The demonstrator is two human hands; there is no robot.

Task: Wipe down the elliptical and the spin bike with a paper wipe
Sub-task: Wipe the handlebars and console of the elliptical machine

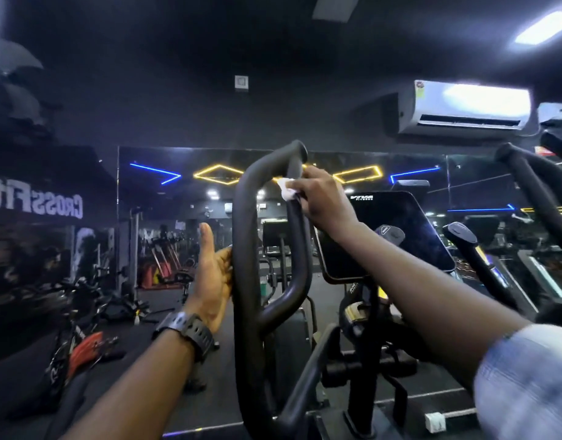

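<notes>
The elliptical's black looped left handlebar (pixel 246 236) rises in front of me, with its dark console screen (pixel 397 230) to the right. My right hand (pixel 324 198) presses a crumpled white paper wipe (pixel 286 188) against the inner bar of the loop, near the top. My left hand (pixel 213 274), with a black watch on the wrist, rests flat against the loop's outer bar, thumb up and fingers apart. The elliptical's right handlebar (pixel 536 192) curves up at the far right. A spin bike with red trim (pixel 82 347) stands low at the left.
A wall mirror (pixel 178 217) ahead reflects the gym's machines and neon ceiling lights. An air conditioner (pixel 463 109) hangs on the wall at upper right. A second short handle (pixel 463 236) sticks up beside the console. The floor is dark.
</notes>
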